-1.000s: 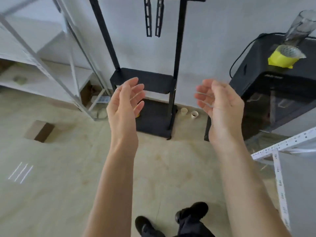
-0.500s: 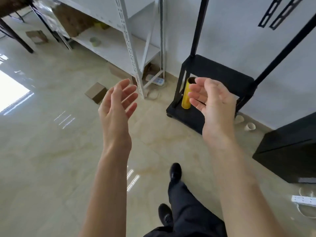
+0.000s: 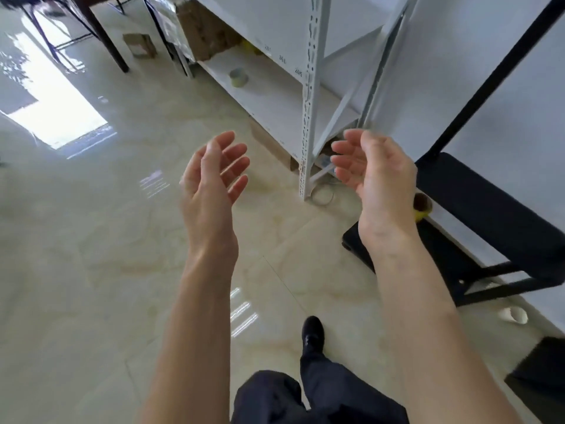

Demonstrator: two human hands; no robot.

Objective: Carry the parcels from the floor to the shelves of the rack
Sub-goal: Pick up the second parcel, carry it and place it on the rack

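Note:
My left hand [image 3: 211, 175] and my right hand [image 3: 371, 166] are raised in front of me over the tiled floor, palms facing each other, fingers apart, holding nothing. The white metal rack [image 3: 308, 96] stands ahead at the upper right. A small brown cardboard parcel [image 3: 140, 45] lies on the floor far off at the upper left. A larger brown box [image 3: 206, 32] sits on the rack's shelf. Another flat cardboard parcel [image 3: 270, 142] lies under the lowest shelf, partly hidden.
A roll of tape [image 3: 238, 77] rests on the low shelf. A black stand [image 3: 477, 209] with a yellow tube [image 3: 423, 206] is at the right. Dark table legs [image 3: 101, 35] stand at the upper left. A paper cup [image 3: 513, 314] lies by the wall.
The view has swung left and down: the rack and the floor parcel now sit further right and closer. Both hands stay raised and empty, a little wider apart.

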